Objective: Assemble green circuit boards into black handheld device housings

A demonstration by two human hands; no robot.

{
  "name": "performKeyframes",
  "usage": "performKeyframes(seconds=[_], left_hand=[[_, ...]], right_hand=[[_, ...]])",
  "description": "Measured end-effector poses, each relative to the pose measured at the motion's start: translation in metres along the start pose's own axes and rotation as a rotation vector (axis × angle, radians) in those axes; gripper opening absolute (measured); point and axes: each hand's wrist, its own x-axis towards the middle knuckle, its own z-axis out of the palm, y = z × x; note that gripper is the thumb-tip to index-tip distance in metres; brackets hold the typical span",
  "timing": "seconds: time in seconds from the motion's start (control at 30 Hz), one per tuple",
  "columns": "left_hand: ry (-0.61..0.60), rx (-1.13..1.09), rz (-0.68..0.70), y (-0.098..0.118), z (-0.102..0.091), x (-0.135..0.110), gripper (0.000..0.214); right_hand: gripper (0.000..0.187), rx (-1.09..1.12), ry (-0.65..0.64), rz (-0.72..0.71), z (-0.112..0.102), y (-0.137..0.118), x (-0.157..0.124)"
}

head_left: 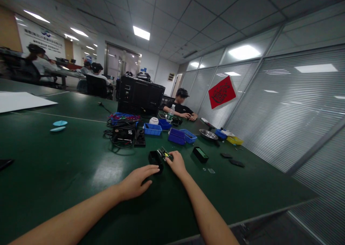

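Note:
Between my hands a black open-topped plastic case (pixel 154 158) lies on the green table. My left hand (pixel 137 182) reaches in from the left, fingers stretched and thumb apart, its fingertips at the case's near end. A green circuit board (pixel 163 153) with a shiny metal part and a yellow component is pinched in my right hand (pixel 177 163), just right of the case and tilted toward its edge. Whether board and case touch, I cannot tell. Right of that hand sits a second black case (pixel 200 154) with a green board inside.
Flat black pieces (pixel 236 163) and a small clear piece (pixel 211 171) lie to the right. Blue bins (pixel 176 136), a metal pan (pixel 208 134) and a black power adapter (pixel 122 134) with cables stand farther back. Behind them are a monitor (pixel 140 96) and a seated person (pixel 179 106).

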Motion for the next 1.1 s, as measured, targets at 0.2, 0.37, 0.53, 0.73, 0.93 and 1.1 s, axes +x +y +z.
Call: performKeyframes(seconds=[0.2, 0.37, 0.53, 0.73, 0.93, 1.1], left_hand=[[0.307, 0.152, -0.157, -0.014, 0.001, 0.005, 0.04], [0.313, 0.173, -0.254, -0.027, 0.006, 0.009, 0.051], [0.324, 0.183, -0.317, -0.032, 0.009, 0.009, 0.069], [0.314, 0.236, -0.306, -0.032, 0.007, 0.008, 0.074], [0.247, 0.144, -0.39, -0.032, 0.006, 0.008, 0.073], [0.236, 0.026, -0.444, -0.033, 0.004, 0.009, 0.073]], right_hand=[[0.03, 0.051, -0.035, -0.128, -0.001, -0.013, -0.007], [0.044, 0.103, -0.107, -0.051, 0.004, -0.011, -0.007], [0.044, 0.268, -0.185, -0.187, -0.002, -0.014, -0.008], [0.046, 0.262, -0.232, -0.162, -0.014, -0.019, -0.01], [0.034, 0.144, -0.197, -0.163, -0.02, -0.006, -0.005], [0.033, 0.207, -0.112, -0.086, -0.021, -0.004, -0.002]])
